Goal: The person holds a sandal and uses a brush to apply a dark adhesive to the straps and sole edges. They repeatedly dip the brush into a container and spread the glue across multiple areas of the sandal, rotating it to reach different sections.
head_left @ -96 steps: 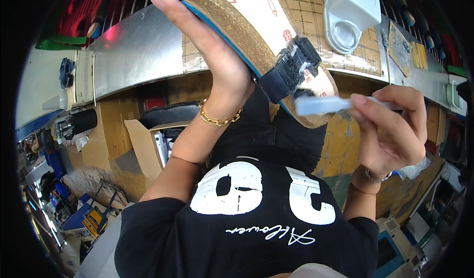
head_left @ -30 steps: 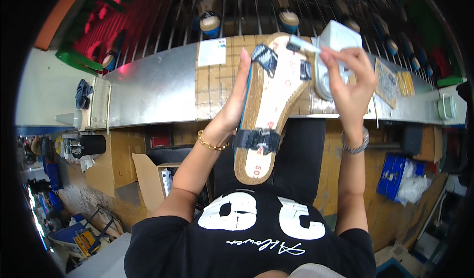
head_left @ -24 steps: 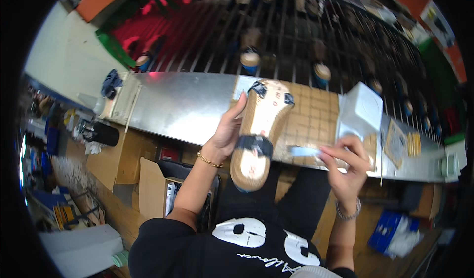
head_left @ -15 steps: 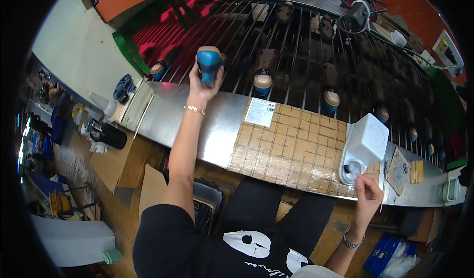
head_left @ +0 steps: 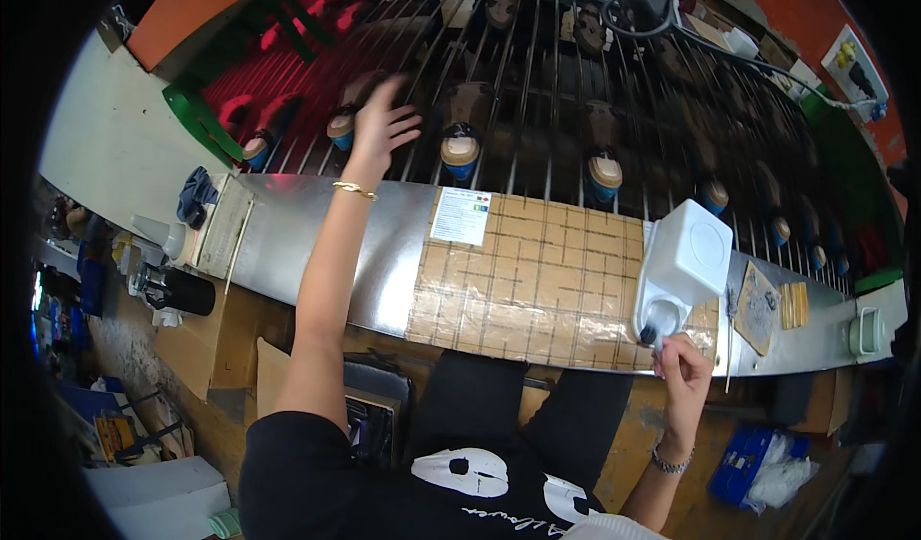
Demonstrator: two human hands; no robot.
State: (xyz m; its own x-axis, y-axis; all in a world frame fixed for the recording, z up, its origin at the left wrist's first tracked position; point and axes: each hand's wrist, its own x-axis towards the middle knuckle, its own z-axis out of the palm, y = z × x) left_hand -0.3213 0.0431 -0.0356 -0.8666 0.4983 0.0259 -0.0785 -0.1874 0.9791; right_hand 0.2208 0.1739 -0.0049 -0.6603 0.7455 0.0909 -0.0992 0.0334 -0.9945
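My left hand (head_left: 382, 129) is open above the metal rods, its fingers spread and a little blurred, with nothing in it. Just beside it, a shoe upper on a blue last (head_left: 341, 129) lies on the rods, partly hidden by the hand. In my right hand (head_left: 683, 365), thumb and fingers pinch a small dark-tipped brush (head_left: 649, 335). Its tip is at the round cup of a white plastic dispenser (head_left: 696, 252); the fingers hide most of the handle.
More lasted shoe uppers (head_left: 460, 152) lie on the rod conveyor (head_left: 537, 108). A taped cardboard sheet (head_left: 528, 281) covers part of the metal ledge (head_left: 317, 243). A thin stick (head_left: 729, 343), a stained pad (head_left: 758, 305) and a green cup (head_left: 866, 332) are at right. A cable hangs at the upper right.
My left hand has let go of the blue last with its shoe upper, which now lies on the rods at left. The right hand keeps its pinch at the cup. The whole view has shifted slightly.
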